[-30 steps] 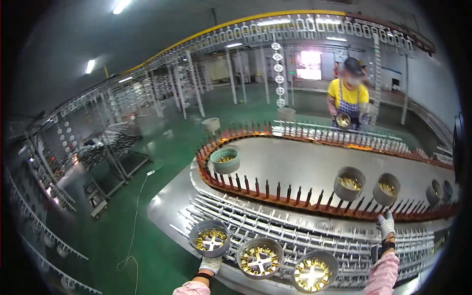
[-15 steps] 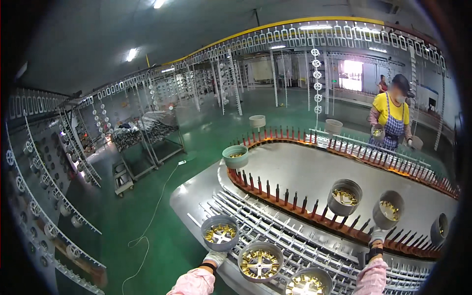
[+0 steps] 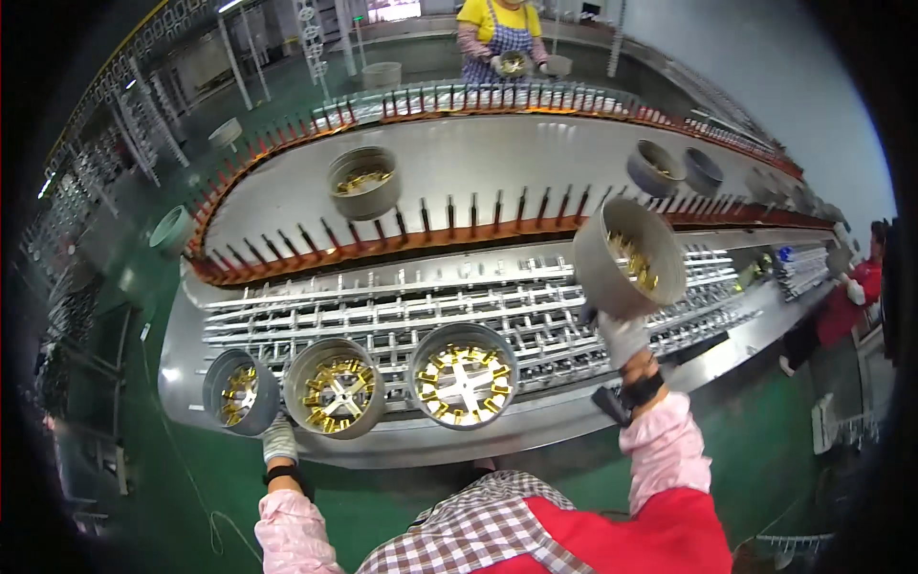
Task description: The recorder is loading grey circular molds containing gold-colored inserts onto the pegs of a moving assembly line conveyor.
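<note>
The gloved right hand (image 3: 622, 337) lifts a grey metal pot (image 3: 628, 256) of gold parts, tilted, above the steel counter (image 3: 535, 432). The left hand (image 3: 279, 440) grips the middle pot (image 3: 335, 387) at the near edge. Best levelled before moving, so nothing spills.

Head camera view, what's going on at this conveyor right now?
A person in grey gloves stands at a metal rack table beside a conveyor of upright pins. The right hand holds up a grey metal drum with gold parts inside. The left hand rests at the rim of one of three similar drums on the rack. A co-worker in yellow handles another across the line.
</note>
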The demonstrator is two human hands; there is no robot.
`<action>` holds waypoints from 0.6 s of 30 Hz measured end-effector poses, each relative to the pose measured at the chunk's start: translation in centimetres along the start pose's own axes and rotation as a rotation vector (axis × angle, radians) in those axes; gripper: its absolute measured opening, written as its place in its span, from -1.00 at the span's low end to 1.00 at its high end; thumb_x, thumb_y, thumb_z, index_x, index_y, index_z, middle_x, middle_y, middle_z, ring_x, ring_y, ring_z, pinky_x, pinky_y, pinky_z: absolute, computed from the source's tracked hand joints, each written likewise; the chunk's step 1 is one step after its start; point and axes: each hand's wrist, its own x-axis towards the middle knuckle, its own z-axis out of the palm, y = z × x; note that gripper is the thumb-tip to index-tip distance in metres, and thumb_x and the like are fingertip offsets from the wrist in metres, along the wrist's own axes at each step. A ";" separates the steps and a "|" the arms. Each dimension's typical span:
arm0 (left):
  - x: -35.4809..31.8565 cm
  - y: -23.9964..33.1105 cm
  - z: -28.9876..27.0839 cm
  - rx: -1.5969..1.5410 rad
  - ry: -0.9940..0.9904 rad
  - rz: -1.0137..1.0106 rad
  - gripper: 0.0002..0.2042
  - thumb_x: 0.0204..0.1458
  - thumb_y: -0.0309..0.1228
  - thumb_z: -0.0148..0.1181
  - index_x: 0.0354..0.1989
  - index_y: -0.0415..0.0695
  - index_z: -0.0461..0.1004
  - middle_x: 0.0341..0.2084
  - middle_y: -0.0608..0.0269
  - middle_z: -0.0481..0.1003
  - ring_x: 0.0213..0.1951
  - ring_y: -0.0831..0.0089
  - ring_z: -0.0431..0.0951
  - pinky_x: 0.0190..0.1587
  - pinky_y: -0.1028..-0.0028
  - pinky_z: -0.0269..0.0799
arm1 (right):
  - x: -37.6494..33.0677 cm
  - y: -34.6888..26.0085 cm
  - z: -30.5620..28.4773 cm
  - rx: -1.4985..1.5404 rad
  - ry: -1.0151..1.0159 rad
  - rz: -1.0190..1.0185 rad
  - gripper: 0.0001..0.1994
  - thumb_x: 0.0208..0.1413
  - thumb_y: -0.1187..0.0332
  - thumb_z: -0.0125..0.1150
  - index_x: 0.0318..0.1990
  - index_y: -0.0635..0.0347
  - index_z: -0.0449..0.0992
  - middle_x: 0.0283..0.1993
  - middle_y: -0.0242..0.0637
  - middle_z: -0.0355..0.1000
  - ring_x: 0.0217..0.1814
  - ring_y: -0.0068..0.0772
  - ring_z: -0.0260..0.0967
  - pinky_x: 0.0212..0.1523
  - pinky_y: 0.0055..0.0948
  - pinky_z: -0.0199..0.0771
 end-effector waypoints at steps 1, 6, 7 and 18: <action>0.0 0.9 -0.2 0.029 0.071 0.051 -0.72 0.01 -0.49 -0.25 -0.18 -0.17 0.41 -0.20 0.02 0.43 -0.16 0.18 0.45 -0.10 0.30 0.36 | -3.3 1.5 2.6 0.228 -0.222 0.028 -0.72 -0.13 0.40 0.00 -0.18 0.18 0.39 -0.28 -0.21 0.41 -0.20 -0.19 0.37 -0.19 -0.20 0.36; -0.4 -0.8 2.0 0.110 0.449 0.109 -0.83 -0.08 -0.43 -0.09 -0.47 -0.12 0.48 -0.49 0.14 0.50 -0.42 0.31 0.52 -0.36 0.37 0.41 | -12.6 -1.0 7.5 -0.037 -0.201 0.079 -0.81 -0.02 0.45 -0.12 -0.24 0.20 0.37 -0.29 -0.20 0.39 -0.20 -0.25 0.34 -0.15 -0.23 0.34; -0.4 -0.8 2.2 0.236 0.364 0.102 -0.83 -0.06 -0.42 -0.10 -0.44 -0.10 0.48 -0.50 0.15 0.50 -0.44 0.30 0.52 -0.40 0.36 0.41 | -13.8 -1.0 8.9 -0.091 -0.225 0.073 -0.83 -0.03 0.45 -0.11 -0.27 0.20 0.38 -0.35 -0.22 0.39 -0.28 -0.26 0.35 -0.23 -0.23 0.36; -1.0 0.8 -2.5 -0.074 0.215 -0.006 -0.79 -0.05 -0.47 -0.11 -0.36 -0.06 0.51 -0.39 0.15 0.51 -0.33 0.27 0.53 -0.30 0.34 0.40 | -13.0 -2.9 8.2 -0.155 0.067 0.033 -0.76 0.03 0.41 -0.15 -0.16 0.25 0.37 -0.17 -0.16 0.41 -0.18 -0.28 0.38 -0.09 -0.28 0.37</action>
